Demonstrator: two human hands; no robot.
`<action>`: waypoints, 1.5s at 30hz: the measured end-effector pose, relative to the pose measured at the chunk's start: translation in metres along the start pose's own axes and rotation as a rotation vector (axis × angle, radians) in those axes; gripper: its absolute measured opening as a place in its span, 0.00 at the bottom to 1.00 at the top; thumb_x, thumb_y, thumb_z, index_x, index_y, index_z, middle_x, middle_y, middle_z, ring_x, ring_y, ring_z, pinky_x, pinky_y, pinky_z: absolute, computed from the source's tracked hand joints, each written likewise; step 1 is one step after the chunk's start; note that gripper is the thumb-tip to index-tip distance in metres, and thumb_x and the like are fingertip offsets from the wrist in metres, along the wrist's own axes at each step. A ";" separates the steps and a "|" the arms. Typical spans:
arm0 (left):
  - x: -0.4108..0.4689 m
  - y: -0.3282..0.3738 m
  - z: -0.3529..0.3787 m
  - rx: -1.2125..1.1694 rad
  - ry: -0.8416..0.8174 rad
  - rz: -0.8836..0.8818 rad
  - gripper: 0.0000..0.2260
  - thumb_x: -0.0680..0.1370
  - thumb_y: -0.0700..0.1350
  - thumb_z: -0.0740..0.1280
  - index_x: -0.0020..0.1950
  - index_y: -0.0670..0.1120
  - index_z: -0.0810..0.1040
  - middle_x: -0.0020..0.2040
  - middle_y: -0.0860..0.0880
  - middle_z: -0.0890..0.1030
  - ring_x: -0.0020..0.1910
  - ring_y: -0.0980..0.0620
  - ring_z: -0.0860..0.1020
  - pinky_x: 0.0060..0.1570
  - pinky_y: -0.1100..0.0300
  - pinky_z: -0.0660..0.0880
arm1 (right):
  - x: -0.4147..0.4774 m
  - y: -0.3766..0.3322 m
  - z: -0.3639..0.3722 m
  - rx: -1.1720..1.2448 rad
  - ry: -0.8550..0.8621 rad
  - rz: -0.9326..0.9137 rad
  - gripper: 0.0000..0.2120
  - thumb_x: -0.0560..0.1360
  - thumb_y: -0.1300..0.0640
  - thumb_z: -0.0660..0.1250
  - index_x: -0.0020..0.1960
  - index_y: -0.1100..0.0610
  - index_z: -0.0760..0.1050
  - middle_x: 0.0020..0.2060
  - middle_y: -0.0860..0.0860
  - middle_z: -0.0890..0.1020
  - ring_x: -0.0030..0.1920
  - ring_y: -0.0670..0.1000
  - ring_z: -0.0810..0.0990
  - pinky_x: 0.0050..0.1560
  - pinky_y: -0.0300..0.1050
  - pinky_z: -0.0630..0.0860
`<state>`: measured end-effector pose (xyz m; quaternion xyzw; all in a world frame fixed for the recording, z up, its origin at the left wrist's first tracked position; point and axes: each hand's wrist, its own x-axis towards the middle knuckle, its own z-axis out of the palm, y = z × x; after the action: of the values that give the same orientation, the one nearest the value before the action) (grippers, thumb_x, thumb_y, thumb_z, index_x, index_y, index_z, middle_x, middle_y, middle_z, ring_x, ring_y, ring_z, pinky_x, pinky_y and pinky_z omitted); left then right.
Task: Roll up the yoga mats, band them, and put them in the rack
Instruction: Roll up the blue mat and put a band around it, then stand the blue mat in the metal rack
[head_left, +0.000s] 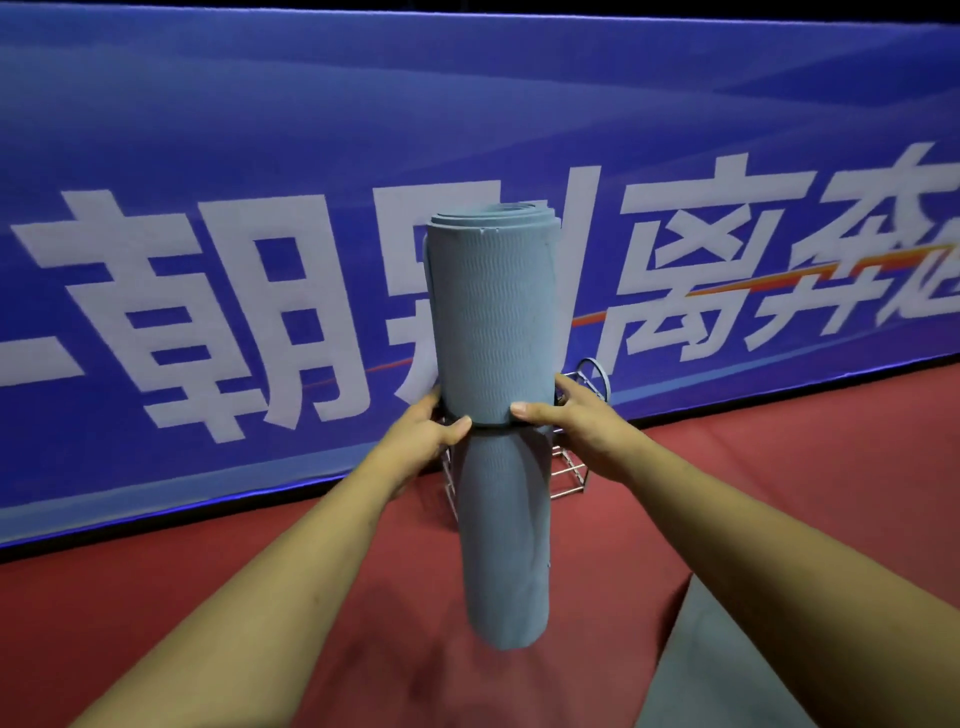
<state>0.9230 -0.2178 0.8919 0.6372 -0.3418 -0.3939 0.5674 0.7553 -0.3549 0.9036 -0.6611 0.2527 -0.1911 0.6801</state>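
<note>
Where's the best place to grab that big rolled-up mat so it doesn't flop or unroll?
Around its middle, at the dark band, one hand from each side, as the left hand and right hand do now. The rolled mat is a long upright tube; the band squeezes a waist there, so both ends likely balance.

A grey-blue rolled mat (491, 312) stands upright, its dark band (491, 425) right at the grip; the wire rack (571, 470) sits just behind and below it.
</note>
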 end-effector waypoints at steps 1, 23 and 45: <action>0.025 0.003 -0.004 0.025 -0.018 0.009 0.25 0.79 0.31 0.63 0.75 0.45 0.66 0.67 0.47 0.76 0.66 0.47 0.73 0.68 0.53 0.66 | 0.019 0.000 -0.007 0.002 0.026 -0.003 0.30 0.68 0.55 0.79 0.67 0.55 0.73 0.58 0.51 0.84 0.58 0.53 0.84 0.55 0.49 0.80; 0.527 -0.010 0.042 0.139 -0.067 -0.141 0.40 0.68 0.42 0.71 0.78 0.55 0.60 0.70 0.51 0.72 0.69 0.51 0.71 0.73 0.50 0.65 | 0.428 0.048 -0.275 0.016 0.032 0.059 0.30 0.72 0.59 0.76 0.69 0.51 0.67 0.59 0.46 0.78 0.56 0.43 0.79 0.43 0.30 0.78; 0.755 -0.153 0.059 0.180 0.107 -0.404 0.35 0.70 0.25 0.68 0.73 0.47 0.62 0.57 0.46 0.76 0.58 0.46 0.75 0.44 0.67 0.74 | 0.665 0.192 -0.374 -0.150 -0.135 0.302 0.42 0.65 0.68 0.80 0.72 0.49 0.65 0.62 0.46 0.78 0.63 0.47 0.76 0.55 0.37 0.78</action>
<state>1.2128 -0.8919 0.6513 0.7608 -0.2108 -0.4330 0.4351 1.0488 -1.0402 0.6521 -0.6757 0.3166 -0.0225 0.6653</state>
